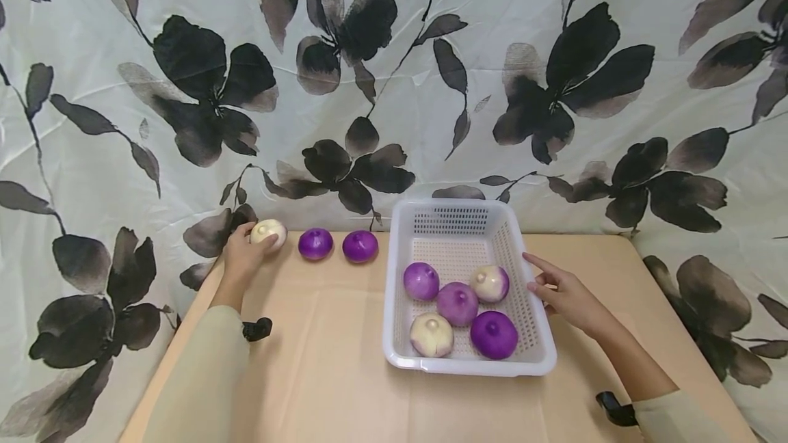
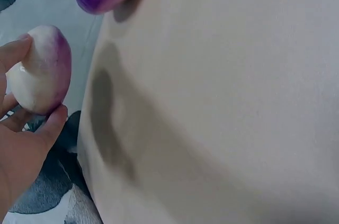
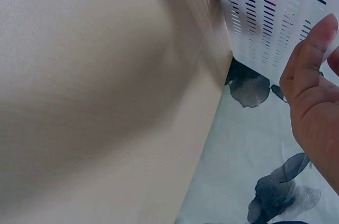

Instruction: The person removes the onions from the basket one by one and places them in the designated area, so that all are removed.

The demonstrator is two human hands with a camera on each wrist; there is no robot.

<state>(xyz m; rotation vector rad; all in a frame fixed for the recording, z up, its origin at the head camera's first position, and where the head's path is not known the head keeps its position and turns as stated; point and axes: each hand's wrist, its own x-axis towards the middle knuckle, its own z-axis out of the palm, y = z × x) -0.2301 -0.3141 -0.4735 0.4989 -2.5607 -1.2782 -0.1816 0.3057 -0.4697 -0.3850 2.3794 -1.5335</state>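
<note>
My left hand (image 1: 242, 255) grips a white onion (image 1: 269, 232) with a purple side between thumb and fingers, at the table's far left edge. In the left wrist view the same onion (image 2: 42, 70) appears beside the edge, its shadow on the tabletop. Two purple onions, a left one (image 1: 315, 244) and a right one (image 1: 360, 246), sit between that hand and the white perforated basket (image 1: 468, 364). My right hand (image 1: 569, 299) is at the basket's right rim, index finger extended and touching it. Inside the basket lie several purple and white onions (image 1: 457, 304).
The basket stands right of centre on a light tan table (image 1: 320, 361). A floral cloth (image 1: 443, 142) hangs right behind the table's back edge. Black wrist straps show on both arms.
</note>
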